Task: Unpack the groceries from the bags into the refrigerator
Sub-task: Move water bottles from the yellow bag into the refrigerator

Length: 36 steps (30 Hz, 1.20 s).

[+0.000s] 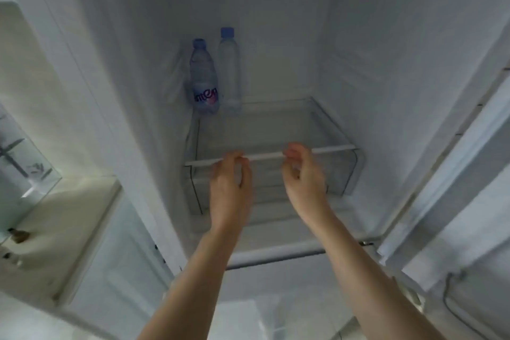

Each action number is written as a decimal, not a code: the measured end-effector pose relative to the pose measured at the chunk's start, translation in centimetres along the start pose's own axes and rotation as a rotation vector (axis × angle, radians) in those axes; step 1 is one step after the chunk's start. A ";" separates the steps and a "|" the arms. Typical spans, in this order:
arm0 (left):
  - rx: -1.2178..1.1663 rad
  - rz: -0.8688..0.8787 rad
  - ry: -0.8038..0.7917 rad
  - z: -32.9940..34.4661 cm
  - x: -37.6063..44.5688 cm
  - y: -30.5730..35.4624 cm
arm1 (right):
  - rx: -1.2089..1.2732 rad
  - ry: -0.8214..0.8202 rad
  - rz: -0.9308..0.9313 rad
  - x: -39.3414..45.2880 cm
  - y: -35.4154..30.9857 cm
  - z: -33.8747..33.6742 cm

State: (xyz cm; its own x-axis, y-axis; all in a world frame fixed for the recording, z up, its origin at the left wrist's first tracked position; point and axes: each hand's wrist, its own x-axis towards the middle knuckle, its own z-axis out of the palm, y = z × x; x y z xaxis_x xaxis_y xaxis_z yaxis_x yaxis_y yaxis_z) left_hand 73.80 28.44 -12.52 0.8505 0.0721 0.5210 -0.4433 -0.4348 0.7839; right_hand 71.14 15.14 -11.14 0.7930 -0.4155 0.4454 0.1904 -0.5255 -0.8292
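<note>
Inside an open refrigerator [276, 22], seen from above. At far left, a glass shelf panel [24, 174] leans outside the fridge. Two water bottles stand upright, just beside each other, at the back left corner: a labelled one [203, 77] and a plain one [229, 69]. In front of them sits a clear drawer [342, 171] with a white front rail. The left hand [230, 182] curls its fingers over the rail. The right hand [302, 174] hovers at the rail with fingers bent; contact unclear.
</note>
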 end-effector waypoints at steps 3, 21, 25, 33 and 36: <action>0.020 0.123 -0.101 -2.1 -5.5 1.2 | -0.013 0.039 -0.002 -6.3 -0.2 -1.6; 0.025 0.056 -0.886 -9.6 -36.2 1.7 | -0.338 0.131 0.578 -44.3 -0.8 -14.6; 0.056 0.061 -1.071 -9.9 -41.8 2.9 | -0.325 0.237 0.736 -51.5 -1.3 -18.5; -0.006 0.100 -1.240 -7.2 -54.0 10.4 | -0.396 0.366 0.916 -65.2 -1.9 -29.7; -0.029 0.155 -1.299 -6.0 -59.2 14.3 | -0.432 0.386 0.947 -69.6 -1.8 -35.0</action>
State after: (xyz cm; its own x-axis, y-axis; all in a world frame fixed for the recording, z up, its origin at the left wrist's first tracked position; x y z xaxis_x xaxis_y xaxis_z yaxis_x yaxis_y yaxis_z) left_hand 15.40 23.30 -30.16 0.4334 -0.8971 -0.0858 -0.5524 -0.3396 0.7612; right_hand -4.64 19.03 -28.83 0.2634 -0.9499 -0.1682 -0.6741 -0.0565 -0.7365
